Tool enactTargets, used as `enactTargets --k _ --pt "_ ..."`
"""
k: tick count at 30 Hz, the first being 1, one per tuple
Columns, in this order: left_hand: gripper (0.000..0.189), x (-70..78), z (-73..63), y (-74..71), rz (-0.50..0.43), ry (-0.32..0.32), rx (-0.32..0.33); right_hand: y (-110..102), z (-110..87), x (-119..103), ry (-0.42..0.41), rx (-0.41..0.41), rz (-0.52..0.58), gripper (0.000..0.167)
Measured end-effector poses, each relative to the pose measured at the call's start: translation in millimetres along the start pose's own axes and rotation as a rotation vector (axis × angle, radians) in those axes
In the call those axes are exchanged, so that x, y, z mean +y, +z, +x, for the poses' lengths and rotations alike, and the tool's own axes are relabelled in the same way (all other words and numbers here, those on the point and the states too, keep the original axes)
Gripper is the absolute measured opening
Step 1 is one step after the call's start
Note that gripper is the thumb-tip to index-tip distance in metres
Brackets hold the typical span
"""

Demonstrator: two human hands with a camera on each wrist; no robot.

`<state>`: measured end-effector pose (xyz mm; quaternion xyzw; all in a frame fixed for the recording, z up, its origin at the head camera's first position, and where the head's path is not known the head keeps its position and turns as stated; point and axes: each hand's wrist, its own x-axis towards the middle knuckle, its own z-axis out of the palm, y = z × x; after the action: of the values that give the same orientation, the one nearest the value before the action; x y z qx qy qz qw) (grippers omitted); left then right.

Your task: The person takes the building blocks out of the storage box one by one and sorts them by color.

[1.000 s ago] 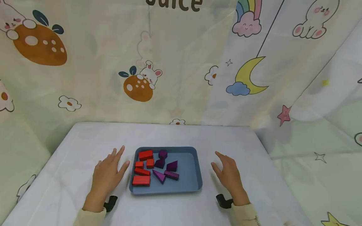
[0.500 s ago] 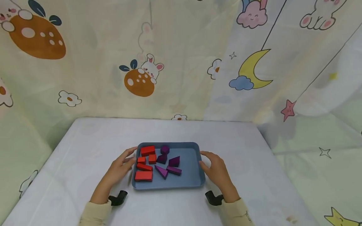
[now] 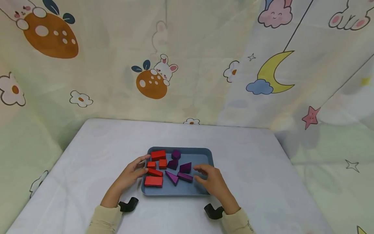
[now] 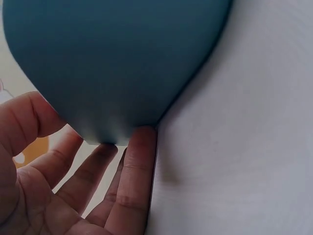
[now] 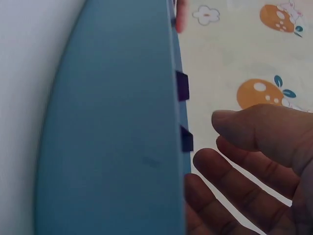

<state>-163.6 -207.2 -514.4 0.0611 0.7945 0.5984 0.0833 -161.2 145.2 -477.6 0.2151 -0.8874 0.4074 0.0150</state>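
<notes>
Curtain (image 3: pixel 201 48): pale cloth, printed with rabbits, oranges, flowers and a moon; hangs behind and beside the table.

Table (image 3: pixel 248 156): white top, tray standing on it.

Tray (image 3: pixel 181 191): blue-grey, rounded corners, low rim; lies flat near the middle of the table, all blocks in it.

Left hand (image 3: pixel 130 177): at the tray's left end; thumb and fingers spread apart, fingertips touching the tray's edge in the left wrist view.

Right hand (image 3: pixel 214 183): over the tray's right part; fingers gently bent, thumb well apart from forefinger, nothing held; nearest the purple wedge and bar.

Sleeves (image 3: pixel 104 219), two: beige, one at each wrist.

Wrist pieces (image 3: pixel 128 205), two: black, bent, one on the inner side of each wrist.

Red blocks, five, in the tray's left part: big front block (image 3: pixel 153 181); big back block (image 3: pixel 158 155); thin block (image 3: pixel 155 172), near the left thumb; two small blocks (image 3: pixel 162 164), side by side between the thin and back ones.

Purple blocks, five, just right of the red: triangle (image 3: pixel 172 178); bar (image 3: pixel 185 177), beside it; wedge (image 3: pixel 185 167), behind the bar; chunky block (image 3: pixel 172 164); roundish block (image 3: pixel 176 154), near the back rim.
</notes>
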Motion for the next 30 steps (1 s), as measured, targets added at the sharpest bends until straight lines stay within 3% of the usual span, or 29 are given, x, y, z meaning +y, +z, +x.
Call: enactTargets --k 10,14,19,24,30 --pt "0.063 -5.3 -0.9 0.1 -0.08 -0.052 -0.005 15.3 4.6 1.9 0.058 -0.122 0.094 0.033" --pt "0.063 -5.4 2.8 1.1 -0.086 -0.041 -0.007 18.1 6.3 5.6 0.104 -0.12 0.101 0.033" --pt "0.064 -4.0 4.8 2.6 -0.088 -0.04 -0.017 20.8 6.8 11.1 0.103 -0.069 0.09 0.021" --pt "0.064 -5.6 3.6 1.8 -0.076 -0.048 -0.013 16.8 6.5 14.2 0.087 -0.045 0.202 0.015" --pt "0.063 -8.8 1.3 -1.7 -0.073 -0.053 -0.003 -8.2 5.8 18.0 0.084 -0.052 0.41 0.02"
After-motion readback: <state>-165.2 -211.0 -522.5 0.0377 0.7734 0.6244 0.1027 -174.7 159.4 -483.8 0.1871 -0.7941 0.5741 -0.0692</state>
